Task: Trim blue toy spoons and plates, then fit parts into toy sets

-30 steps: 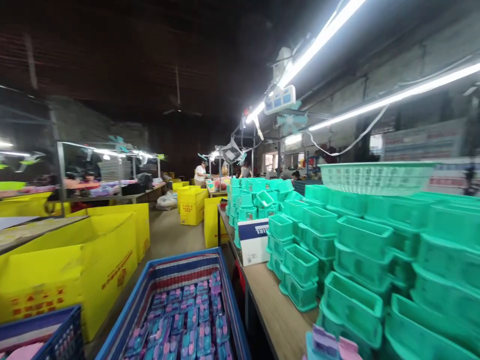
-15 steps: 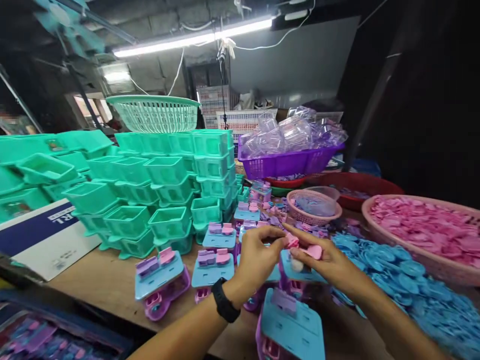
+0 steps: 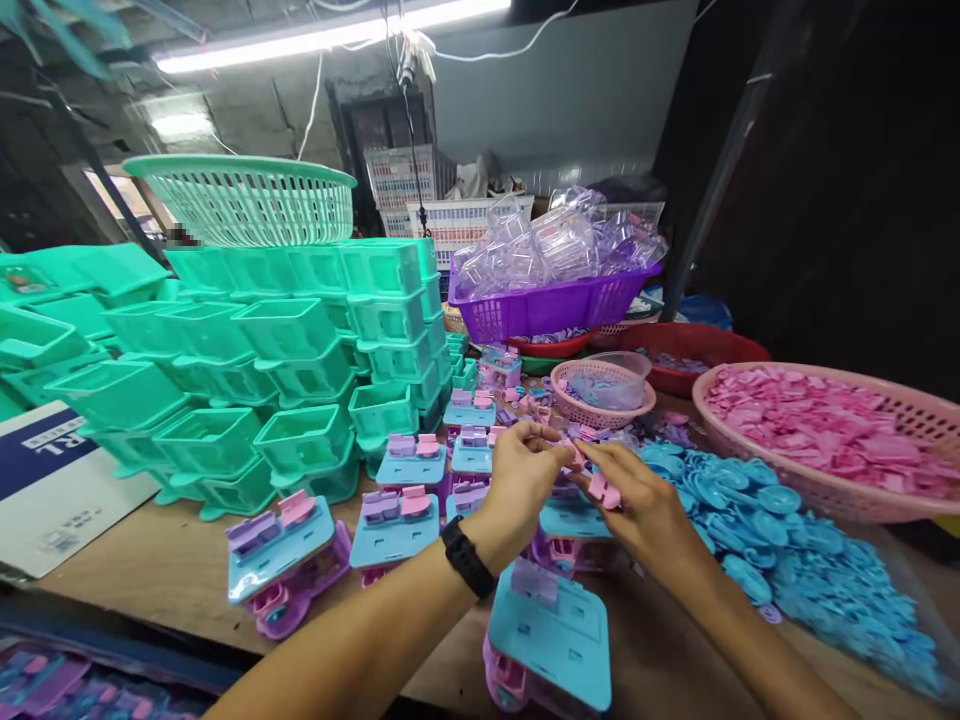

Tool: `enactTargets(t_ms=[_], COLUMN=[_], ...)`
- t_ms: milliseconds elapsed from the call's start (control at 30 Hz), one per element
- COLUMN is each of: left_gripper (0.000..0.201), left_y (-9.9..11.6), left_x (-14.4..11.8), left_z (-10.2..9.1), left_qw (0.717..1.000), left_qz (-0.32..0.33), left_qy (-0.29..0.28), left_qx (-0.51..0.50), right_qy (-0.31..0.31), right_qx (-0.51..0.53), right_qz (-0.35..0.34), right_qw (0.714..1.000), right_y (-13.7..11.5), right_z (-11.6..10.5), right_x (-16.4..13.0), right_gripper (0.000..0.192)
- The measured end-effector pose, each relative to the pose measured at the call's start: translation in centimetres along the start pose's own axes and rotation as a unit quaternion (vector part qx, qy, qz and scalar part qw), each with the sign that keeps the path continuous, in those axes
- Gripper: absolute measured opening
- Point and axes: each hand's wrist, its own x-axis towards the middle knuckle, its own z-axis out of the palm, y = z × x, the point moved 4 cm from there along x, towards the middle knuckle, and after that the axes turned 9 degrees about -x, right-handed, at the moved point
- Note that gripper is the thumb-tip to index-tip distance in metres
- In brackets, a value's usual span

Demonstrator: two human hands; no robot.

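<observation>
Head view, looking down on a wooden workbench. Left hand, black watch on its wrist, is curled with thumb and forefinger pinched toward the right hand; what sits between them is mostly hidden, apparently a small pink piece. Right hand is partly closed, fingers pinching a pink clip part at the fingertips, palm turned inward. The two hands meet above the bench, just over a blue-topped purple toy unit, so the small parts are held close to the eye line and directly above the assembly they seem to belong to. More blue-topped units lie in loose rows to the left and front, one large one nearest the body, each showing pink and purple blocks on top; judged finished or part-finished, set aside within reach of the left arm. Loose blue round parts are heaped on the bench to the right, touching the hand's work area, and a shallow pink basket of pink parts stands just beyond: supply stock placed on the picking-hand side. A small pink basket with a clear bowl stands behind the hands. Stacked green tubs form a wall on the left with a green mesh basket on top; a purple basket of clear shells sits at the back, well apart from the hands. A white and blue carton lies flat at far left.
</observation>
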Motion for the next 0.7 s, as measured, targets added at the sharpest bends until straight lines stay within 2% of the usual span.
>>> enactTargets(t_ms=[100, 167, 233, 267, 300, 333, 400, 467, 500, 600, 700], left_gripper=[0.014, 0.008, 0.006, 0.008, 0.010, 0.013, 0.022, 0.031, 0.036, 0.044, 0.044], left_y=[-0.3, -0.6, -0.7, -0.6, -0.5, -0.4, -0.5, -0.7, -0.9, -1.4, -1.7], left_x=[0.4, 0.6, 0.8, 0.7, 0.5, 0.3, -0.3, -0.7, -0.8, -1.0, -1.0], left_z=[0.6, 0.4, 0.0, -0.1, -0.1, -0.1, 0.1, 0.3, 0.4, 1.0, 1.4], left_qw=[0.999, 0.999, 0.991, 0.977, 0.951, 0.913, 0.823, 0.746, 0.716, 0.659, 0.638], left_qz=[0.006, 0.006, 0.031, 0.063, 0.106, 0.151, 0.210, 0.222, 0.220, 0.216, 0.224], left_qy=[-0.032, -0.039, -0.057, -0.079, -0.109, -0.140, -0.195, -0.235, -0.255, -0.311, -0.337], left_qx=[0.000, 0.023, 0.114, 0.186, 0.269, 0.352, 0.491, 0.582, 0.611, 0.651, 0.655], right_qy=[0.005, 0.005, -0.028, -0.053, -0.081, -0.108, -0.146, -0.172, -0.184, -0.222, -0.246], right_qx=[0.036, 0.071, 0.107, 0.123, 0.137, 0.151, 0.180, 0.206, 0.215, 0.232, 0.240], right_qz=[0.033, 0.111, 0.201, 0.232, 0.249, 0.251, 0.234, 0.215, 0.208, 0.186, 0.190], right_qw=[0.999, 0.991, 0.973, 0.963, 0.955, 0.950, 0.944, 0.939, 0.936, 0.929, 0.920], right_y=[1.5, 3.4, 5.7, 6.7, 7.5, 8.0, 8.3, 8.0, 7.8, 7.2, 7.5], right_z=[-0.4, -0.6, -0.2, 0.1, 0.5, 0.9, 1.4, 1.6, 1.6, 1.3, 1.2], right_x=[0.3, 0.4, 0.3, 0.1, 0.0, 0.0, 0.1, 0.4, 0.6, 1.1, 1.4], right_gripper=[0.042, 0.033, 0.041, 0.047, 0.052, 0.055, 0.058, 0.058, 0.057, 0.055, 0.053])
